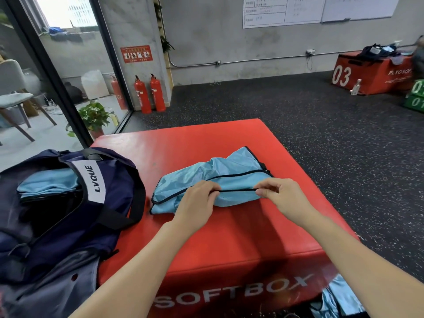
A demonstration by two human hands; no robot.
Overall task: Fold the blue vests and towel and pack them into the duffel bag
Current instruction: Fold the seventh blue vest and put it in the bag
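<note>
Now both hands pinch the black-trimmed edge of the blue vest (206, 182) on the red box (229, 230): left hand (199, 198) and right hand (281, 195) fingers curled; duffel bag (57, 210) at nine o'clock

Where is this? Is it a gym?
Probably a gym: there are soft red jump boxes, a numbered one farther off, speckled rubber floor, and a whiteboard on the wall.
</note>
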